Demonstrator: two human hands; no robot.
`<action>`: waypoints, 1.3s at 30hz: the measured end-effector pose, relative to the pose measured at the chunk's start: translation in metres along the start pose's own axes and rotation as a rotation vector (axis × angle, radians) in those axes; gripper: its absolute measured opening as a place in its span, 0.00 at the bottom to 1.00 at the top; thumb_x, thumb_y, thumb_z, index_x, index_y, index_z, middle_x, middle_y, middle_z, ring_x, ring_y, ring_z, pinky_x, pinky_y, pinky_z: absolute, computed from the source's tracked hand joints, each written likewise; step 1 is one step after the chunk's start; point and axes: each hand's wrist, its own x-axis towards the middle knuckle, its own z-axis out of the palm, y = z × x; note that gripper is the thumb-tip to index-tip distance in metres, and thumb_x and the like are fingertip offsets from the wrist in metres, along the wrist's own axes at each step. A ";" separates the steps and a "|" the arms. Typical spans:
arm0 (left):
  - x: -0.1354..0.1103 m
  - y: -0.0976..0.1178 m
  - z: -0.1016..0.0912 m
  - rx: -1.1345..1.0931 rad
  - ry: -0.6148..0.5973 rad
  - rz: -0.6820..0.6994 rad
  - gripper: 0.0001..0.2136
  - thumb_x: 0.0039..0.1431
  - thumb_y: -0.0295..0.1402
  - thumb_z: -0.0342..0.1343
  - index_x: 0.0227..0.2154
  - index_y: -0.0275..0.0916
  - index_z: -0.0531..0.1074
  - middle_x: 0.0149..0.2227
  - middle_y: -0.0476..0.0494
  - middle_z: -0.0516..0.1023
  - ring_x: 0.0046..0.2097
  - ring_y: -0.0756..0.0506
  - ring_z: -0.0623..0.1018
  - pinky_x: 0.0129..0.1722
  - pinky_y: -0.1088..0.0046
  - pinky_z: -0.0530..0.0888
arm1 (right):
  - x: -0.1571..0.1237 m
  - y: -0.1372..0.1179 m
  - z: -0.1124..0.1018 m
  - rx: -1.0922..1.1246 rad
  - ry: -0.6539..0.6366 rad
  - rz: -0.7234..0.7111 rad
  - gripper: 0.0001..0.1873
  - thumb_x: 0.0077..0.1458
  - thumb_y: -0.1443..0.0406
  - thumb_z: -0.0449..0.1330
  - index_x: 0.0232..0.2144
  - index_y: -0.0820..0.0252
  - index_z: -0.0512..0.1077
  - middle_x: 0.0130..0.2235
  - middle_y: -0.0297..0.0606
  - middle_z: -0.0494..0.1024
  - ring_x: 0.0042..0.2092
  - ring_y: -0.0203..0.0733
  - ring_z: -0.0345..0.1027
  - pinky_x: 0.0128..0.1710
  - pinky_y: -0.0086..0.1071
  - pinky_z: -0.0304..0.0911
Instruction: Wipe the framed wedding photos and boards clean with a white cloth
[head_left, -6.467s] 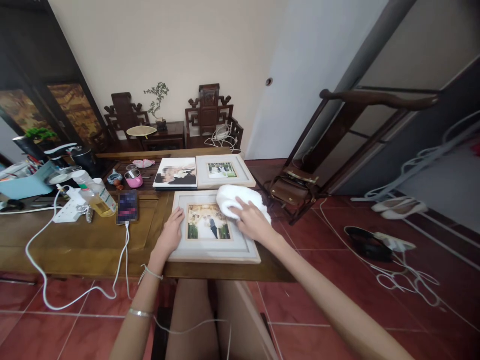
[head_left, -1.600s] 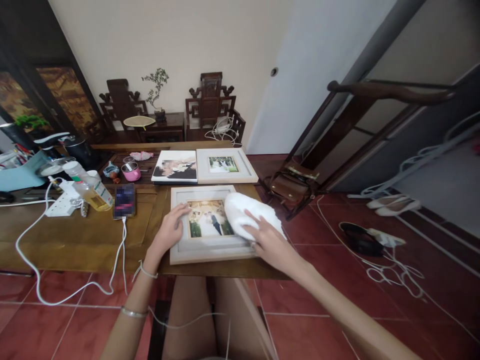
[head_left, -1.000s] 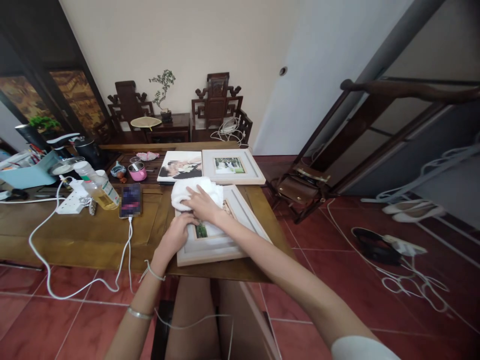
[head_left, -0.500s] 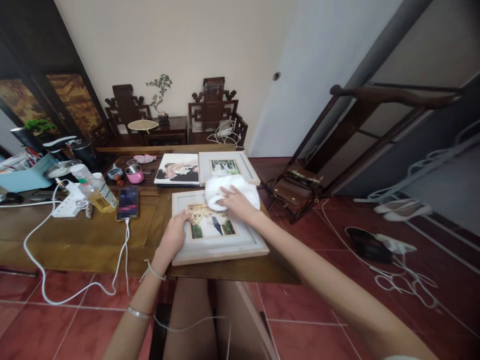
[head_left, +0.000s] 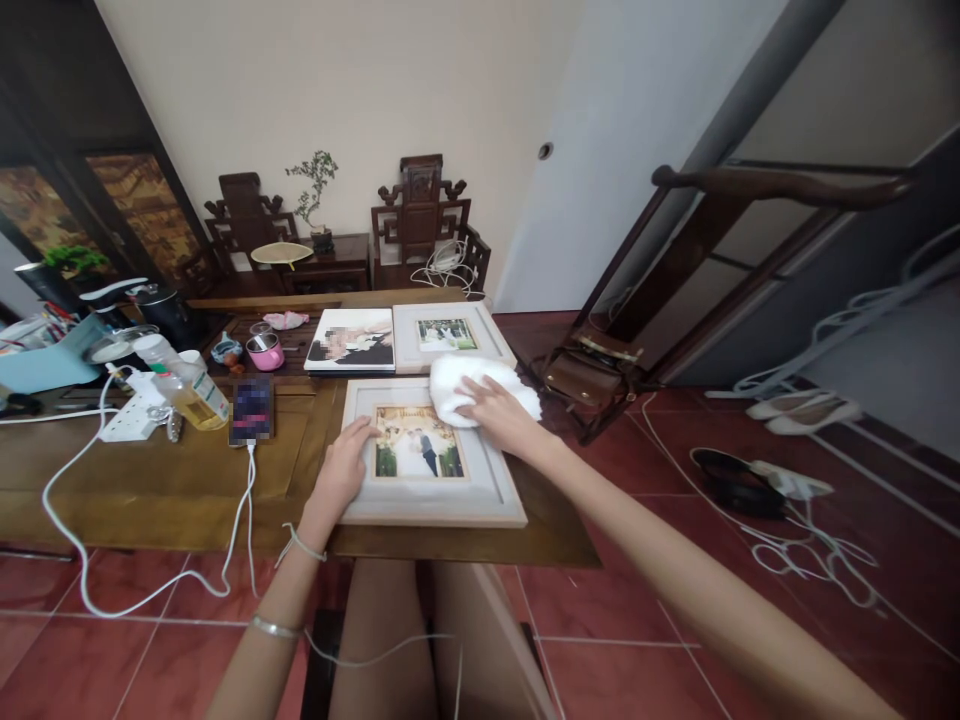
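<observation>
A picture frame (head_left: 491,500) with a pale wooden rim and a wedding photo lies face up at the table's front edge. My left hand (head_left: 346,465) grips its left side, fingers reaching over the rim toward the photo. Under my right hand (head_left: 499,410) is a folded white towel (head_left: 450,378), pressed against the frame's upper right part and hanging over its right edge. My right fingers are bent on the towel. Just behind lies a second picture frame (head_left: 407,345), its near right corner partly covered by the towel. To its left is a photo album (head_left: 350,335).
On the wooden table (head_left: 262,500), a phone (head_left: 252,410) charges beside a bottle of yellowish liquid (head_left: 196,395) and a white power strip (head_left: 135,410). A pink cup (head_left: 265,352) stands behind. White cables droop over the front edge. A dark wooden chair (head_left: 675,270) is at right.
My right hand has slid the towel to the right, from the frame's top middle to its right edge, uncovering more of the photo. My left hand keeps its place on the frame.
</observation>
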 end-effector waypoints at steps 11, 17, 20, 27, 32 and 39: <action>0.000 0.000 0.002 0.032 0.057 0.072 0.27 0.45 0.11 0.40 0.44 0.37 0.72 0.55 0.39 0.70 0.60 0.45 0.66 0.60 0.59 0.64 | -0.093 -0.065 -0.043 0.194 -0.086 -0.061 0.31 0.36 0.82 0.50 0.41 0.59 0.76 0.55 0.48 0.70 0.61 0.51 0.56 0.58 0.46 0.56; 0.001 -0.008 0.005 -0.004 0.115 0.139 0.28 0.42 0.11 0.40 0.44 0.36 0.72 0.54 0.39 0.72 0.60 0.45 0.67 0.60 0.59 0.64 | -0.069 -0.027 -0.050 0.065 0.187 0.154 0.27 0.40 0.81 0.51 0.44 0.64 0.75 0.61 0.50 0.62 0.62 0.54 0.53 0.59 0.48 0.54; 0.003 -0.008 0.005 0.008 0.101 0.142 0.29 0.41 0.11 0.40 0.44 0.37 0.72 0.54 0.40 0.72 0.60 0.45 0.67 0.60 0.59 0.64 | -0.029 -0.009 -0.035 -0.025 0.167 0.133 0.28 0.42 0.82 0.51 0.46 0.65 0.74 0.60 0.49 0.63 0.64 0.56 0.47 0.61 0.53 0.46; 0.003 -0.011 0.005 0.021 0.095 0.143 0.30 0.42 0.11 0.40 0.47 0.37 0.70 0.54 0.40 0.72 0.60 0.44 0.66 0.61 0.58 0.63 | -0.010 -0.022 -0.006 0.050 -0.006 0.007 0.30 0.43 0.81 0.50 0.48 0.63 0.72 0.57 0.49 0.68 0.63 0.51 0.50 0.61 0.49 0.46; 0.006 -0.007 0.002 0.019 0.090 0.133 0.30 0.42 0.11 0.40 0.48 0.38 0.70 0.54 0.41 0.72 0.60 0.44 0.66 0.60 0.58 0.64 | -0.069 -0.050 -0.022 0.215 -0.080 -0.018 0.32 0.38 0.81 0.49 0.47 0.64 0.73 0.58 0.52 0.66 0.64 0.53 0.48 0.60 0.52 0.48; 0.008 -0.010 0.002 0.080 0.071 0.152 0.29 0.43 0.10 0.40 0.47 0.34 0.71 0.53 0.38 0.73 0.60 0.44 0.67 0.60 0.58 0.64 | -0.092 -0.066 -0.026 0.209 -0.066 0.006 0.32 0.39 0.81 0.50 0.46 0.57 0.74 0.59 0.44 0.66 0.64 0.51 0.48 0.61 0.48 0.48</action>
